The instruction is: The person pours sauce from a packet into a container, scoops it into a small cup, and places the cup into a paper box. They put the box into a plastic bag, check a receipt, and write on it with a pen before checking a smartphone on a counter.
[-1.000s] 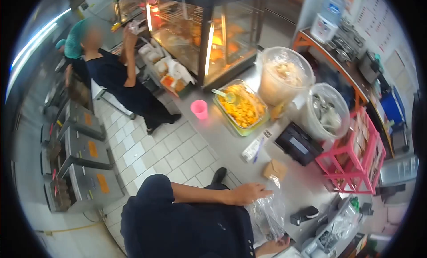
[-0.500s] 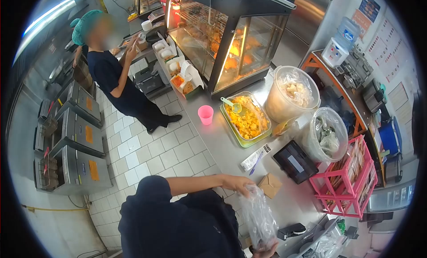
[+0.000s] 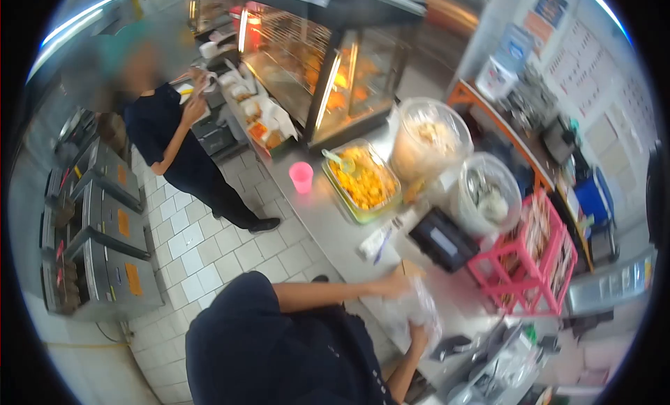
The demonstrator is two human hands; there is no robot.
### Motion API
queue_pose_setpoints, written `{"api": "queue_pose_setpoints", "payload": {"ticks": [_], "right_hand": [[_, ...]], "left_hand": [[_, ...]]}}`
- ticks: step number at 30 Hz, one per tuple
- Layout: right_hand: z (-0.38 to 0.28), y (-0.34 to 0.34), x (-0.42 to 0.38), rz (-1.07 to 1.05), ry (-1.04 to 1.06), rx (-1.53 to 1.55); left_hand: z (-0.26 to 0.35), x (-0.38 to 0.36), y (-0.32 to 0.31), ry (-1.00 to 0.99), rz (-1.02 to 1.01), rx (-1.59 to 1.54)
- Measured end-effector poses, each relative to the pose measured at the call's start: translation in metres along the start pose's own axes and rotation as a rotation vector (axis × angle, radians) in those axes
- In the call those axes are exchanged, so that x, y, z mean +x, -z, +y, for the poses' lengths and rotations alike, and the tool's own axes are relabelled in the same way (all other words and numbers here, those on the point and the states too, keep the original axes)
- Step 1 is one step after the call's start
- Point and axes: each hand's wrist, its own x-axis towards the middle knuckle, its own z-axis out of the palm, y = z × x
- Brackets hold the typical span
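A clear plastic bag hangs at the counter's front edge between my two hands. My left hand is closed at the bag's upper end, though motion blurs its fingers. Lower down, my right hand grips the bag's other side. Just beyond my left fingers lies a small brown paper packet, partly covered. A blue pen rests on a white slip close by.
On the steel counter stand a pink cup, a tray of yellow food, two plastic tubs, a dark tablet and a pink crate. A heated cabinet is farther back. A co-worker stands left.
My right hand has come up from the bag's bottom end towards my left hand, and the bag is bunched shorter. The view has shifted, and the co-worker's head is lowered.
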Motion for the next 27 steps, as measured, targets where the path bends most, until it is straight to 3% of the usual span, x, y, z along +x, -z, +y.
{"api": "queue_pose_setpoints", "payload": {"ticks": [1,2,3,4,5,6,7,8,9,11,12,13,14,15,17,18,19,20,23,26,27], "right_hand": [[-0.008,0.043,0.014,-0.266,0.271,0.167],[-0.033,0.085,0.022,-0.579,0.137,0.242],[-0.043,0.096,0.029,-0.737,0.174,-0.067],[-0.016,0.061,0.021,-0.569,0.230,-0.191],[-0.066,0.131,0.036,-0.965,-0.099,-0.136],[-0.061,0.121,0.038,-0.994,-0.014,-0.137],[-0.053,0.110,0.039,-1.018,0.072,-0.136],[-0.048,0.100,0.044,-1.015,0.146,-0.145],[-0.038,0.096,0.040,-1.001,0.200,-0.143],[-0.009,0.076,0.040,-0.978,0.294,-0.141],[0.007,0.061,0.047,-0.983,0.321,-0.140],[-0.001,0.080,0.059,-1.065,0.320,-0.140],[0.053,0.003,0.064,-0.976,0.262,-0.171],[0.022,0.079,0.051,-0.853,0.153,0.032],[0.091,-0.005,0.075,-0.780,0.435,-0.028],[0.078,0.012,0.073,-0.747,0.412,-0.060],[0.023,0.073,0.072,-0.912,0.237,-0.206],[-0.008,0.100,0.066,-0.940,0.291,-0.310],[-0.032,0.130,0.053,-0.907,0.448,-0.398],[-0.020,0.125,0.057,-0.847,0.394,-0.289],[-0.011,0.113,0.062,-0.827,0.362,-0.239]], "left_hand": [[0.050,-0.007,0.046,0.054,0.125,-0.019],[0.025,-0.007,0.035,0.211,0.274,-0.171],[0.017,-0.001,0.023,0.180,0.485,0.127],[0.068,0.002,0.038,-0.066,0.528,0.335],[0.120,0.001,0.050,-0.318,0.583,0.531],[0.086,-0.004,0.013,-0.530,0.321,0.605],[0.086,-0.009,-0.014,-0.590,0.057,0.513],[0.078,-0.007,-0.039,-0.638,-0.195,0.640],[0.069,-0.010,-0.056,-0.477,-0.408,0.616],[0.033,-0.011,-0.090,-0.282,-0.400,0.584],[0.017,-0.006,-0.107,-0.203,-0.289,0.585],[-0.006,0.008,-0.117,-0.079,-0.364,0.612],[0.002,0.003,-0.103,-0.025,-0.279,0.552],[-0.006,0.007,-0.098,0.003,-0.297,0.513],[-0.010,0.005,-0.105,-0.092,0.018,0.601],[-0.022,0.007,-0.113,-0.135,0.028,0.634],[-0.037,0.011,-0.123,-0.183,0.031,0.658],[-0.045,0.016,-0.127,-0.235,0.029,0.678],[-0.027,0.043,-0.127,0.245,-0.325,0.562],[-0.048,0.034,-0.129,-0.244,-0.075,0.888],[-0.050,0.035,-0.127,-0.247,-0.144,0.830]]}}
